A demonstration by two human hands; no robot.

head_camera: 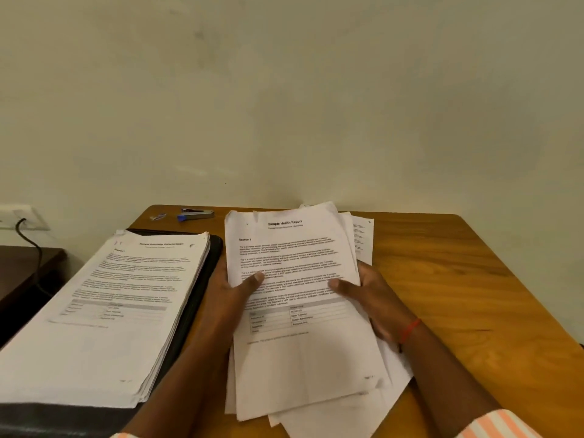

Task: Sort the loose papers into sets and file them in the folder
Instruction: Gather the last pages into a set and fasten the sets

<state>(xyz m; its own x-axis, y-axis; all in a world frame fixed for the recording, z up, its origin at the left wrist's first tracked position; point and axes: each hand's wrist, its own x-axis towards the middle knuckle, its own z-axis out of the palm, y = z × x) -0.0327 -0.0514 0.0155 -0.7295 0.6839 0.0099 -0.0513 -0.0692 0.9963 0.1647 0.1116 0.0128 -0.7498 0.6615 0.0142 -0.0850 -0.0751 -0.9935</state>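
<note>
One thick sorted stack [120,295] already lies on the black folder [212,257], while left hand [230,294] and right hand [374,295], fingers [253,280] clasping its sides, hold the Health Report bundle [294,257] above unsorted loose sheets [331,418] on the tabletop [467,279].

Wears a thin red thread band [410,330] just behind the right hand [369,298], wound round the wrist as a single narrow loop. Shows the right forearm [448,374] bare from that band back to a right sleeve [497,425], ending far behind the hand and striped in broad bands of pale orange and white. Shows the left forearm [189,374] bare likewise behind the left hand [234,289], all the way back to a left sleeve [121,435], seen only as a sliver of the same orange-and-white striped cloth, cut off by the bottom edge of view.
</note>
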